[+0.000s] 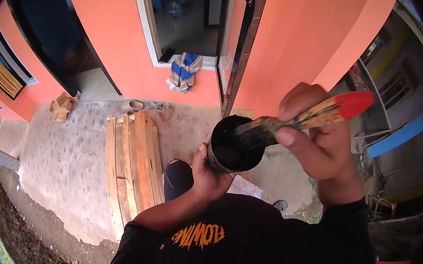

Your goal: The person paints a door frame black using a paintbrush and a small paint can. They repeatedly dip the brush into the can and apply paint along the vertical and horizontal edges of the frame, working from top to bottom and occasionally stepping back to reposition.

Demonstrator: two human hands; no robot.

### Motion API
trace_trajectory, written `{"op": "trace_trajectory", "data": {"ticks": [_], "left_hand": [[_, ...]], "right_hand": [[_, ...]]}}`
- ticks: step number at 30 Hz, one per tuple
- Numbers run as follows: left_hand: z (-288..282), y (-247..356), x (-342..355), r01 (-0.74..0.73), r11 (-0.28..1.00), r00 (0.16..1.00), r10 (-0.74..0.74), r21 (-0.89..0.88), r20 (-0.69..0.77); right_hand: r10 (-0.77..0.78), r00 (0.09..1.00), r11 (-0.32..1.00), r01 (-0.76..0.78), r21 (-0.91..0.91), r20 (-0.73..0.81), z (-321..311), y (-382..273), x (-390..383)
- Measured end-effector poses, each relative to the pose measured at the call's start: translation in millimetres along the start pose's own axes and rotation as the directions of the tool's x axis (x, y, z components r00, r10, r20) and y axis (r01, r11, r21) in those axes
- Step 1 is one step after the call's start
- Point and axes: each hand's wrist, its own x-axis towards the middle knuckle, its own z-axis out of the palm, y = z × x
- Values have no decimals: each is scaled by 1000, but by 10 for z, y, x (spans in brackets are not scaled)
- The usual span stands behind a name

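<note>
My left hand (208, 178) is closed round a black pot (221, 154), held tilted in front of my body with dark contents inside. My right hand (319, 149) grips a paintbrush (337, 108) with a worn wooden handle and red end. The brush's darkened bristles are over and partly inside the pot's mouth; whether they touch the contents I cannot tell.
A wooden plank structure (127, 166) stands left on the paving. Ahead are pink walls (102, 25), an open doorway (63, 44), a window sill with draped cloth (184, 73), and a dark wooden frame (241, 51). A cardboard box (60, 109) and footwear (135, 106) lie nearby.
</note>
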Motion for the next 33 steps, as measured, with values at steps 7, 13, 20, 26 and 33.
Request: {"op": "trace_trajectory", "data": {"ticks": [7,13,20,26,33], "left_hand": [[15,16,18,-40,999,997,38,35,60],[21,3,7,-62,998,996,60,24,59],[39,10,-5,-72,996,997,70,51,43],[-9,-40,-26,-59,998,997,59,11,48],[13,-11,-30,-43,999,999,43,11,26]], "right_hand": [[91,970,966,-31,-255,227,185,125,66],[182,926,906,-26,-422,332,188,141,90],[117,987,971,-89,-222,113,113,122,62],[205,928,921,-75,-381,312,160,101,1],[444,896,893,-443,82,4,108,278,-156]]}}
